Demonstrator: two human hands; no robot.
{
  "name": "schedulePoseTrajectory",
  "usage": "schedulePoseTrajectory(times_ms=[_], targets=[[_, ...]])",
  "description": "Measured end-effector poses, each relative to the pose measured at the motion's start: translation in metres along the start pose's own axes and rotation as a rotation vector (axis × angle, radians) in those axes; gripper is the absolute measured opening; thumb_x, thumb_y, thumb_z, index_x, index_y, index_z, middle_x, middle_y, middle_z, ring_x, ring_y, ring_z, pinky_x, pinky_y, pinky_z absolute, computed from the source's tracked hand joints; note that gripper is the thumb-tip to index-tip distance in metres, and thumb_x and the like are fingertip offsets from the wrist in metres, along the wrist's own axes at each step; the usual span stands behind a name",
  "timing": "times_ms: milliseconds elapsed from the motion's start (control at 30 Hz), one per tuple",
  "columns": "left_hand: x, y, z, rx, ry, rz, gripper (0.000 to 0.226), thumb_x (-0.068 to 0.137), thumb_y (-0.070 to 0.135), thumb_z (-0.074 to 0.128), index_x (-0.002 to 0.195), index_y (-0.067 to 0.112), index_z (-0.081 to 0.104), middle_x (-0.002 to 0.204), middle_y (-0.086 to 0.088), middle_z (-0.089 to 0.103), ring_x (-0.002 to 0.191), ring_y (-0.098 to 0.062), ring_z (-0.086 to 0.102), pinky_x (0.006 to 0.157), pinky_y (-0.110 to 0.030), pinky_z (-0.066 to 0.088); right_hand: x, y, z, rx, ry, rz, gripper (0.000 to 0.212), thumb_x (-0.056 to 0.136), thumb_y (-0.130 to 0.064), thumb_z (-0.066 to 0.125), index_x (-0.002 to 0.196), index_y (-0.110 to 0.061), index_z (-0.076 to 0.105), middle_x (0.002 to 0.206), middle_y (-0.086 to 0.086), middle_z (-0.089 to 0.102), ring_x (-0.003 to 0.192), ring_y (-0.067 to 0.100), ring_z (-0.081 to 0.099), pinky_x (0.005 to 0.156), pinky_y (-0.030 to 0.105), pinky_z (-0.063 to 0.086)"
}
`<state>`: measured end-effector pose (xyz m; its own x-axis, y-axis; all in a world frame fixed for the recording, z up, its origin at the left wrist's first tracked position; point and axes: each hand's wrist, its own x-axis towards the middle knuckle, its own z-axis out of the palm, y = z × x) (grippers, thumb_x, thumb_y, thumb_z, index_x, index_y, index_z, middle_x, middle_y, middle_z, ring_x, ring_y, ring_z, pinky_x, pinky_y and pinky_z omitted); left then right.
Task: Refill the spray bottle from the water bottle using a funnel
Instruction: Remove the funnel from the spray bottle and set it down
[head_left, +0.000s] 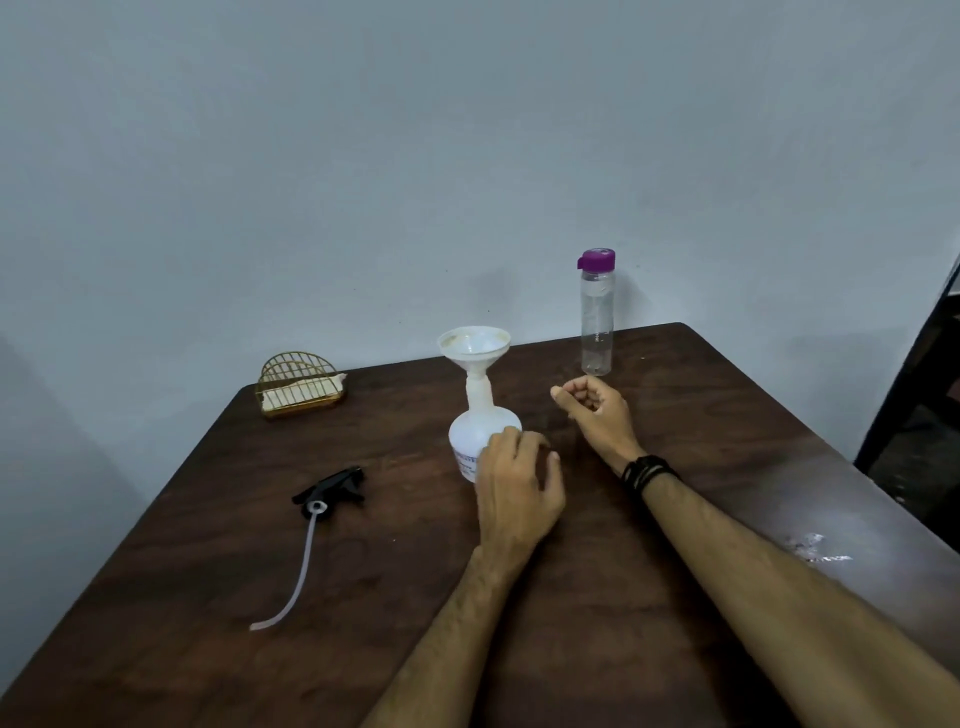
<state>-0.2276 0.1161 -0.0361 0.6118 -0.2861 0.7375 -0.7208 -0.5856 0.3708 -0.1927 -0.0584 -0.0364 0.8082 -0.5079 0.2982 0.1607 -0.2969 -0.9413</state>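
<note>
The spray bottle (480, 434) stands upright near the middle of the dark wooden table (597, 623), its long axis vertical and its neck pointing straight up. A white funnel (474, 345) sits in the open neck, spout down, wide mouth facing up. The bottle is white and cloudy, so how much liquid is inside cannot be told; the funnel's bowl shows pale patches, but whether they are water or only light is unclear.

The left hand (517, 491) is on the near right side of the bottle's body, fingers curved round it in a loose hold; the hand hides the lower right of the bottle and most of its label. The right hand (592, 408) hovers to the right of the bottle, apart from it, fingers curled into a loose fist with nothing in them. A dark band (648, 470) wraps the right wrist.

The water bottle (597, 312) stands upright at the far edge of the table, beyond the right hand, its purple cap (596, 260) on. It is clear, and its water level is hard to make out.

The black spray head (332, 491) lies on its side to the left of the bottle, its pale tube (301, 571) trailing toward the near left. A gold wire holder (298, 384) with something pale in it sits at the far left corner. A wet patch (815, 545) glints near the right edge of the table. At the far right, a dark shape is cut off by the frame.
</note>
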Motion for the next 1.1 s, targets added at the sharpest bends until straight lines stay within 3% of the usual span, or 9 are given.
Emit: schedulePoseTrajectory(times_ms=[100,267,367,433,633,767,933,1033,1100], targets=[[-0.002,-0.009,-0.018,0.052,0.245,-0.165,0.032,0.076,0.029,0.076,0.096,0.011,0.058,0.096,-0.004,0.057,0.086,-0.02,0.052,0.072,-0.036,0.045,-0.013,-0.017,0.024,0.209,-0.078,-0.017,0.028,0.075,-0.051,0.075,0.093,-0.029,0.072,0.094,-0.009,0.072,0.09,0.008,0.064,0.083,0.032,0.051],[0.006,-0.025,-0.017,-0.016,0.122,-0.485,0.086,0.08,0.065,0.064,0.141,0.008,0.04,0.145,-0.01,0.046,0.133,-0.025,0.044,0.106,-0.043,0.039,-0.021,-0.061,0.055,0.313,-0.287,-0.043,0.051,0.078,-0.043,0.08,0.12,-0.017,0.066,0.118,-0.002,0.07,0.111,0.011,0.064,0.095,0.028,0.054],[0.005,-0.03,-0.007,-0.034,-0.037,-0.424,0.085,0.088,0.07,0.042,0.147,0.01,0.036,0.152,-0.01,0.042,0.141,-0.027,0.038,0.113,-0.045,0.034,-0.017,-0.074,0.066,0.226,-0.341,-0.026,0.052,0.077,-0.052,0.081,0.119,-0.023,0.068,0.116,-0.002,0.073,0.114,0.016,0.066,0.1,0.039,0.054],[0.005,-0.032,-0.004,-0.051,-0.064,-0.428,0.083,0.09,0.069,0.038,0.15,0.011,0.033,0.154,-0.01,0.04,0.144,-0.027,0.035,0.116,-0.044,0.032,-0.015,-0.079,0.071,0.232,-0.344,-0.011,0.041,0.084,-0.043,0.078,0.117,-0.021,0.07,0.115,-0.001,0.075,0.112,0.017,0.068,0.101,0.041,0.054],[0.005,-0.029,-0.006,-0.04,-0.043,-0.421,0.077,0.093,0.055,0.057,0.151,0.011,0.031,0.155,-0.009,0.038,0.144,-0.026,0.034,0.118,-0.043,0.031,-0.005,-0.104,0.065,0.395,-0.215,-0.012,0.022,0.098,-0.022,0.065,0.107,-0.003,0.07,0.103,-0.001,0.076,0.098,0.006,0.07,0.086,0.02,0.052],[0.003,-0.019,-0.008,0.049,-0.001,-0.287,0.08,0.089,0.042,0.063,0.151,0.005,0.029,0.154,-0.014,0.034,0.143,-0.029,0.031,0.116,-0.043,0.028,0.005,-0.105,0.037,0.348,-0.146,-0.075,0.025,0.1,-0.027,0.061,0.102,-0.004,0.068,0.079,0.003,0.067,0.073,0.008,0.061,0.071,0.019,0.049],[-0.009,-0.007,0.001,0.117,0.031,0.083,0.059,0.079,0.028,0.072,0.129,0.007,0.048,0.124,-0.015,0.051,0.113,-0.029,0.048,0.097,-0.043,0.04,0.009,-0.064,-0.014,0.098,-0.035,-0.076,0.027,0.099,-0.028,0.063,0.088,-0.005,0.068,0.073,0.003,0.061,0.066,0.007,0.054,0.068,0.027,0.045],[-0.008,0.006,0.01,0.04,-0.188,0.205,0.054,0.084,0.03,0.066,0.13,0.009,0.049,0.122,-0.009,0.053,0.106,-0.025,0.053,0.092,-0.042,0.048,0.01,-0.034,-0.046,0.028,0.142,0.018,0.03,0.086,-0.028,0.079,0.113,-0.016,0.077,0.092,-0.005,0.075,0.075,0.005,0.064,0.071,0.023,0.054],[-0.005,0.014,0.022,0.024,-0.407,0.233,0.062,0.089,0.041,0.059,0.141,0.011,0.044,0.139,-0.009,0.049,0.124,-0.025,0.049,0.107,-0.042,0.043,0.01,-0.021,-0.069,-0.049,0.281,0.04,0.035,0.077,-0.024,0.086,0.11,-0.017,0.078,0.09,-0.006,0.076,0.073,0.004,0.064,0.07,0.024,0.055]])
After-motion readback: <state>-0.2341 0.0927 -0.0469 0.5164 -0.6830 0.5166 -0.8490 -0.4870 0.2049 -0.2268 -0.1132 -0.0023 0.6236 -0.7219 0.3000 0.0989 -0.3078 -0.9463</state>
